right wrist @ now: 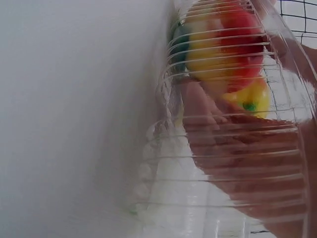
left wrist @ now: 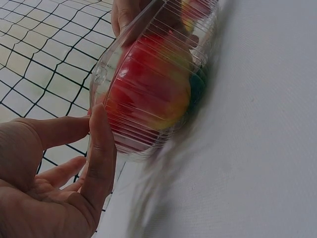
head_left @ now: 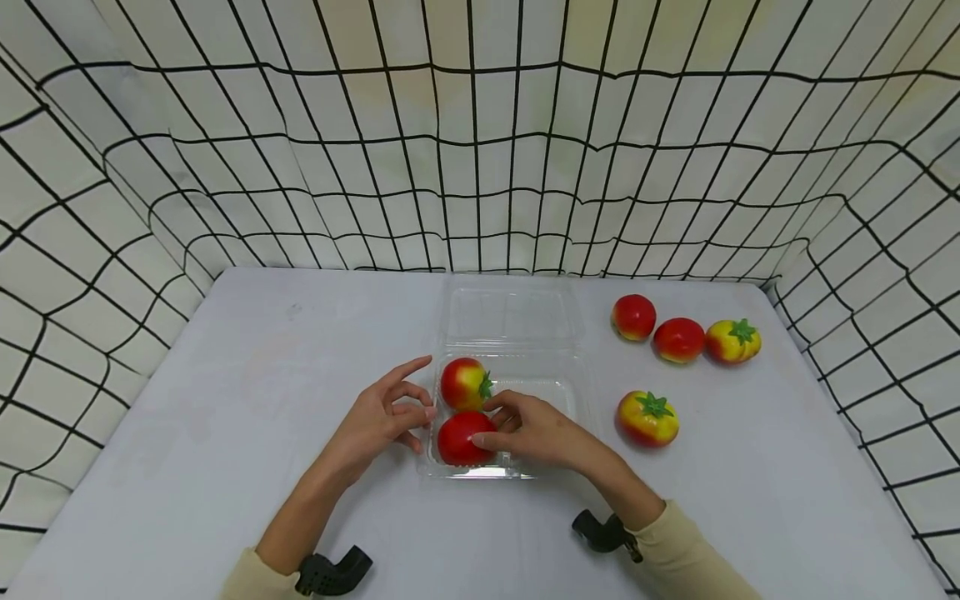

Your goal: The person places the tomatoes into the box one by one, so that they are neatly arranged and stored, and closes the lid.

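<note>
Red tomato (head_left: 456, 440) lies left of the right grip (head_left: 534, 428) pinching it.

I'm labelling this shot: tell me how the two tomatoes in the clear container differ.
From above, the far tomato shows green leaves; the near tomato shows none. The far tomato has a yellow patch; the near tomato looks almost all red. Both sit in the clear container.

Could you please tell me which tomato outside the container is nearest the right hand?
The yellow-and-red tomato sitting alone, in front of the three clustered tomatoes.
</note>
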The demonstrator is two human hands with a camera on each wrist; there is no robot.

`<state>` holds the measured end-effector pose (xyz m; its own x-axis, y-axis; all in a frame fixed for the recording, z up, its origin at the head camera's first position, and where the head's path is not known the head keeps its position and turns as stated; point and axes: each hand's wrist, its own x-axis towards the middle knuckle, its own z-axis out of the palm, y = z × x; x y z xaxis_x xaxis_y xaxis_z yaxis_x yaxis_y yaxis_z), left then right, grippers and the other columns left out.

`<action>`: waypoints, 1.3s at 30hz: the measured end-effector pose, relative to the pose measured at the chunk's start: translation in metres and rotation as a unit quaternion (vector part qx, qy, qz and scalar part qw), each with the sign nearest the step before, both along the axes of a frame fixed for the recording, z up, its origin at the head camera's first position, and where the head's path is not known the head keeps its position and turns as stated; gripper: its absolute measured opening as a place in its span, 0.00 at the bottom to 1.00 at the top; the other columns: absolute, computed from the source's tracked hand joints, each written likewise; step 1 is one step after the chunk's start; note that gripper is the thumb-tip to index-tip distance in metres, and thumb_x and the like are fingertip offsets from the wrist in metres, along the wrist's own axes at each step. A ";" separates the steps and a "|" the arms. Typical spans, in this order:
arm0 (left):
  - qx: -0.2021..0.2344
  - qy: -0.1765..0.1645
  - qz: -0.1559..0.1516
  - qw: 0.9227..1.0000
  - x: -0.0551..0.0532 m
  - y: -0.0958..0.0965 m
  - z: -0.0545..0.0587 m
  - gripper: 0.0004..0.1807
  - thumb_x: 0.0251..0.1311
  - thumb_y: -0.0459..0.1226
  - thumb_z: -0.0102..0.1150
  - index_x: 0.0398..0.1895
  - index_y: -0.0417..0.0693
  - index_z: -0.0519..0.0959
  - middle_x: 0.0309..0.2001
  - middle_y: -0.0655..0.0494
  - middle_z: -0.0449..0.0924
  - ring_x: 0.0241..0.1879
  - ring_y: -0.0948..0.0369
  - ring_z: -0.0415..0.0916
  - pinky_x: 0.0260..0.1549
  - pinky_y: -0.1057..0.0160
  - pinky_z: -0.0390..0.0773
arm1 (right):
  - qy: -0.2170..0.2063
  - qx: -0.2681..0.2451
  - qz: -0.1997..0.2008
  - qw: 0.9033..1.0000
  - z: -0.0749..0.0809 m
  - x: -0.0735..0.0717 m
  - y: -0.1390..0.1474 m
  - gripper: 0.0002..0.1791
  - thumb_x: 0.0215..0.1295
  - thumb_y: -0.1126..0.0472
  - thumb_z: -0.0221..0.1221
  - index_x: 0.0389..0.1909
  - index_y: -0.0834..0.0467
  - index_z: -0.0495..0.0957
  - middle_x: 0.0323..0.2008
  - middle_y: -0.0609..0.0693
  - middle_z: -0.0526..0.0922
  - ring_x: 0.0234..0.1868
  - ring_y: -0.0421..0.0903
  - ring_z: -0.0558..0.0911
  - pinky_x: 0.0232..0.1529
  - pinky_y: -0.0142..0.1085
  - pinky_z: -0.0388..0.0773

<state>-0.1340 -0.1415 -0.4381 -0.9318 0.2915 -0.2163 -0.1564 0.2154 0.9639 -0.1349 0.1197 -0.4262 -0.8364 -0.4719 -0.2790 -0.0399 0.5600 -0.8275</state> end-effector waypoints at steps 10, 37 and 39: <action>0.000 0.000 -0.001 1.000 -0.002 0.001 -0.001 0.42 0.66 0.34 0.66 0.81 0.54 0.59 0.51 0.41 0.78 0.34 0.61 0.85 0.32 0.61 0.90 | -0.013 0.010 0.000 1.000 0.003 -0.001 0.000 0.30 0.62 0.51 0.73 0.61 0.61 0.79 0.49 0.53 0.86 0.47 0.45 0.82 0.45 0.36 0.88; 0.007 0.001 -0.005 1.000 0.000 -0.002 0.000 0.42 0.67 0.33 0.64 0.82 0.51 0.58 0.52 0.38 0.77 0.35 0.61 0.84 0.32 0.62 0.90 | -0.005 -0.002 -0.011 1.000 0.005 0.000 0.002 0.30 0.60 0.49 0.73 0.59 0.55 0.74 0.53 0.53 0.83 0.51 0.47 0.81 0.48 0.39 0.88; 0.008 0.000 -0.005 1.000 0.000 -0.002 0.000 0.42 0.67 0.33 0.64 0.82 0.52 0.58 0.51 0.38 0.77 0.35 0.61 0.84 0.32 0.62 0.90 | -0.009 -0.005 -0.015 1.000 0.005 0.001 0.001 0.31 0.60 0.48 0.73 0.60 0.54 0.73 0.54 0.53 0.83 0.51 0.47 0.82 0.49 0.40 0.88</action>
<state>-0.1339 -0.1436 -0.4379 -0.9292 0.3033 -0.2110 -0.1539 0.2013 0.9674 -0.1343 0.1206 -0.4212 -0.8453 -0.4485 -0.2903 -0.0074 0.5531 -0.8331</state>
